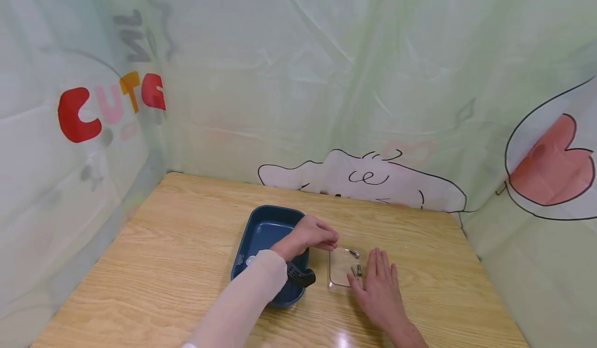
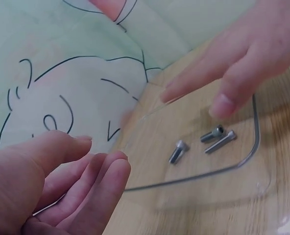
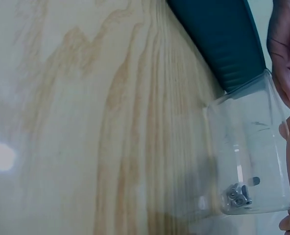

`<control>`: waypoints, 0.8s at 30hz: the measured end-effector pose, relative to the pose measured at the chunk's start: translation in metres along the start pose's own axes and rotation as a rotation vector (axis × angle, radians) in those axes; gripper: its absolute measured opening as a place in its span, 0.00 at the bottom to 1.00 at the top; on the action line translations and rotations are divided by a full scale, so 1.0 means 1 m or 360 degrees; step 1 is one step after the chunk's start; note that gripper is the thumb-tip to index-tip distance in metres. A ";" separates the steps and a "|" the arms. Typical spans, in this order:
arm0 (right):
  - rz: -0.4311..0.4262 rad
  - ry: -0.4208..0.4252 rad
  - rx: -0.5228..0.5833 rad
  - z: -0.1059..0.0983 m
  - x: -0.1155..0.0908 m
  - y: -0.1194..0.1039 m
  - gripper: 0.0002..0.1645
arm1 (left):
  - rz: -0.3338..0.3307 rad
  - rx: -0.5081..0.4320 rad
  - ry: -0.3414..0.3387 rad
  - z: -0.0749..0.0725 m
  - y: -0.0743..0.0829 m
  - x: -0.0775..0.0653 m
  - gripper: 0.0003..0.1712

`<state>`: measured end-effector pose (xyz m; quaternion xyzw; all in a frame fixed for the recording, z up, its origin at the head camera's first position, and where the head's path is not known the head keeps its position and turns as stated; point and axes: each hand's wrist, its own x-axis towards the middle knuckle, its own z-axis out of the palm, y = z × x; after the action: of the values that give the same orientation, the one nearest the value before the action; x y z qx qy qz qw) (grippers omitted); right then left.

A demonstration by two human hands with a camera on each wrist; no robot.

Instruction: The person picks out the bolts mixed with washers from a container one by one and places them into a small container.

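Out there, a desk (image 1: 186, 244) is carrying a blue tray (image 1: 268, 236). The left hand (image 1: 313, 232) is curving its fingers; I'm unable to tell if they're pinching anything. The right hand (image 1: 381, 291) is reaching straight-fingered, gripping nothing. Between them, right of the tray, a clear box (image 1: 340, 267) is holding three screws (image 2: 220, 141).

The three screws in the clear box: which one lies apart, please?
The leftmost screw in the left wrist view; the other two screws lie side by side.
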<state>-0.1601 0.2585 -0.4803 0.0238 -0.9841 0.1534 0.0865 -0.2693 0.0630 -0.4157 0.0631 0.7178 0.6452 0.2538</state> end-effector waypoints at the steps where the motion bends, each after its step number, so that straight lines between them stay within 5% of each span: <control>1: 0.0001 -0.0005 0.0014 -0.001 0.000 0.000 0.54 | 0.0005 -0.0016 0.0001 -0.002 0.000 0.000 0.08; 24: -0.0125 -0.0041 0.0126 -0.014 0.010 -0.043 0.53 | 0.0034 -0.0152 0.0169 -0.044 -0.004 -0.006 0.12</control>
<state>-0.1647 0.2219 -0.4530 0.0679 -0.9766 0.1882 0.0790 -0.2824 0.0203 -0.4159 0.0243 0.6978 0.6840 0.2113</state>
